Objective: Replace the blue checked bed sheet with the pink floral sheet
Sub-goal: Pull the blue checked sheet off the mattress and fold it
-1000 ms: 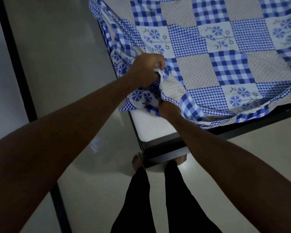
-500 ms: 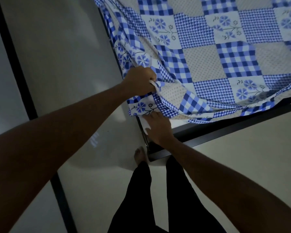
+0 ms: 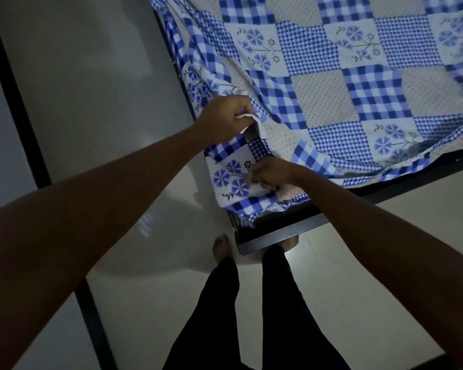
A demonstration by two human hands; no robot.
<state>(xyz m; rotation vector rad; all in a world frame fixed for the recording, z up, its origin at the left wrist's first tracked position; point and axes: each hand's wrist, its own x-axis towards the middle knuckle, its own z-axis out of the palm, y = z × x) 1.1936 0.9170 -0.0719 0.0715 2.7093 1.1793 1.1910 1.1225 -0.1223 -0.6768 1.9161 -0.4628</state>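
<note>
Blue sheet (image 3: 372, 97) is lying upper-right of both grips. Left hand (image 3: 225, 118) is clutching its edge; right hand (image 3: 271, 173), lower, is pinching its corner.

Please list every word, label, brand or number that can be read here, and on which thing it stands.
None can be read.
The blue checked sheet carries only checks, dots and flower prints, no letters.
The dark bed frame and the floor show no label or number.
</note>
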